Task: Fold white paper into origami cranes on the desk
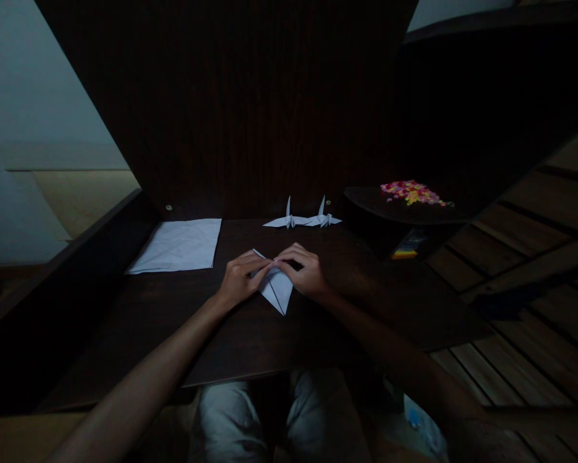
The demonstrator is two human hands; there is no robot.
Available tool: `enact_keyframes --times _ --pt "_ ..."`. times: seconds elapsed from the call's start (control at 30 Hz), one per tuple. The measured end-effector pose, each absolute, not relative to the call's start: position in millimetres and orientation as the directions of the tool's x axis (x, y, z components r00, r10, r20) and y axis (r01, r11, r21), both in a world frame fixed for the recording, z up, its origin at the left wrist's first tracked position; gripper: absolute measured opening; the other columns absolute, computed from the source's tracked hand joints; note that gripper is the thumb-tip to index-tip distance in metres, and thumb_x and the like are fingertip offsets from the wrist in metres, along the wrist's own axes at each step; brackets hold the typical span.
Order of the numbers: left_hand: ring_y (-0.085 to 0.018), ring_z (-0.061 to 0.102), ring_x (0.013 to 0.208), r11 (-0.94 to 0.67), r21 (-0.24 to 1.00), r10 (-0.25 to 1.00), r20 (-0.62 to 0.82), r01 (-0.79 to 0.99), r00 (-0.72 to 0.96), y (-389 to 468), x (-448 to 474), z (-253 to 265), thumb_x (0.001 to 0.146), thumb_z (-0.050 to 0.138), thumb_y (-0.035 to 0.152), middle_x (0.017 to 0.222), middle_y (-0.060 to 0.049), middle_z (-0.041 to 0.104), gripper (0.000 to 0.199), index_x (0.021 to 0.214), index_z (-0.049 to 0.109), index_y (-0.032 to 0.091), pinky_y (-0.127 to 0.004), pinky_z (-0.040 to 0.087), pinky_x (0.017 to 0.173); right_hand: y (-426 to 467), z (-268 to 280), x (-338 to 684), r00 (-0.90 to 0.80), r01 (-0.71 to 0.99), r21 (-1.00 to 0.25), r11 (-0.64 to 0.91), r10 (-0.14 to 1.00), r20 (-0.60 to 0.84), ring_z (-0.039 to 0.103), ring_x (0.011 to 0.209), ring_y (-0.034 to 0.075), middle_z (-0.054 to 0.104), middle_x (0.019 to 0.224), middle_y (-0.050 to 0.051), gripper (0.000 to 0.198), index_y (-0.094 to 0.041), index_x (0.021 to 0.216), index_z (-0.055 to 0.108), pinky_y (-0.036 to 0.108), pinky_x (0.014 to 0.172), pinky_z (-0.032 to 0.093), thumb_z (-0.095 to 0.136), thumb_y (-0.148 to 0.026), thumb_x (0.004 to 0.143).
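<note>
Bare forearms point(164, 366) extend over the bench point(231, 347), where the left hand point(240, 278) and right hand point(307, 271) hold folded paper point(279, 292), fingers point(257, 264) pinched on its far part. Clean creasing likely needs edges matched first, then even pressure.

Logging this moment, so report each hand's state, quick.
Left hand: closed, pinching the folded paper.
Right hand: closed, pinching the same paper, fingertips close to the left's.
</note>
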State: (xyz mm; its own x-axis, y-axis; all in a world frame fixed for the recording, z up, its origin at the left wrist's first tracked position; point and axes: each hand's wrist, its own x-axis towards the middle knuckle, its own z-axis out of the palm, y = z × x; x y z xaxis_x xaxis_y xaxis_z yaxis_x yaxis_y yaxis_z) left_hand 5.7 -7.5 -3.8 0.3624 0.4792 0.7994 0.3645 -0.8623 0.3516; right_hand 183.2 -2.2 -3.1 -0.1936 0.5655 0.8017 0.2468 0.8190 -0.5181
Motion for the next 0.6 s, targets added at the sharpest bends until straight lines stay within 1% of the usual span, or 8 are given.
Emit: enact_keyframes --times 0.17,0.23,0.33,0.4,0.5,0.6 --pt "-0.014 0.062 0.068 -0.852 0.367 0.493 0.802 0.374 0.337 -6.9 6.3 -5.8 0.085 0.06 0.017 0.078 -0.006 0.071 0.011 0.089 0.071 0.016 -0.029 0.052 0.067 -3.4 -2.5 183.4 -0.198 0.272 -0.526 0.806 0.582 0.789 0.061 0.071 0.016 0.068 0.075 0.004 0.008 -0.019 0.076 0.067 0.034 0.069 0.049 0.064 -0.022 0.083" --pt "-0.014 0.062 0.068 -0.846 0.373 0.502 0.799 0.381 0.332 -6.9 6.3 -6.2 0.086 0.06 0.017 0.079 -0.006 0.071 0.011 0.089 0.07 0.016 -0.03 0.051 0.068 -3.0 -3.2 183.8 -0.197 0.286 -0.533 0.796 0.593 0.781 0.061 0.072 0.017 0.068 0.077 0.004 0.006 -0.019 0.078 0.067 0.034 0.07 0.049 0.067 -0.024 0.081" --pt "-0.015 0.062 0.069 -0.849 0.372 0.499 0.796 0.375 0.342 -7.4 6.6 -5.8 0.085 0.06 0.017 0.08 -0.007 0.071 0.011 0.089 0.07 0.015 -0.03 0.051 0.068 -2.3 -4.2 183.9 -0.192 0.286 -0.526 0.801 0.586 0.788 0.061 0.073 0.017 0.068 0.078 0.005 0.009 -0.019 0.079 0.067 0.035 0.071 0.049 0.071 -0.027 0.078" --pt "-0.015 0.062 0.071 -0.851 0.379 0.502 0.792 0.365 0.347 -8.1 7.1 -5.1 0.086 0.06 0.017 0.08 -0.007 0.07 0.011 0.09 0.069 0.015 -0.03 0.051 0.068 -2.2 -4.3 183.6 -0.188 0.281 -0.522 0.806 0.579 0.793 0.061 0.073 0.017 0.068 0.077 0.004 0.008 -0.019 0.078 0.067 0.035 0.071 0.049 0.07 -0.027 0.079" --pt "-0.016 0.062 0.073 -0.841 0.411 0.525 0.779 0.353 0.342 -9.3 8.4 -3.3 0.087 0.059 0.019 0.081 -0.007 0.069 0.011 0.09 0.069 0.016 -0.031 0.051 0.069 -3.1 -3.6 183.4 -0.189 0.279 -0.53 0.801 0.587 0.787 0.061 0.073 0.017 0.067 0.077 0.004 0.006 -0.02 0.079 0.068 0.035 0.07 0.049 0.065 -0.024 0.082" --pt "-0.016 0.062 0.071 -0.81 0.47 0.574 0.756 0.351 0.313 -10.0 9.3 -1.2 0.087 0.059 0.021 0.078 -0.006 0.069 0.011 0.085 0.069 0.016 -0.03 0.051 0.068 -4.6 -2.1 183.7 -0.183 0.285 -0.537 0.794 0.594 0.783 0.061 0.075 0.017 0.067 0.079 0.005 0.008 -0.02 0.084 0.069 0.034 0.071 0.05 0.061 -0.022 0.085"
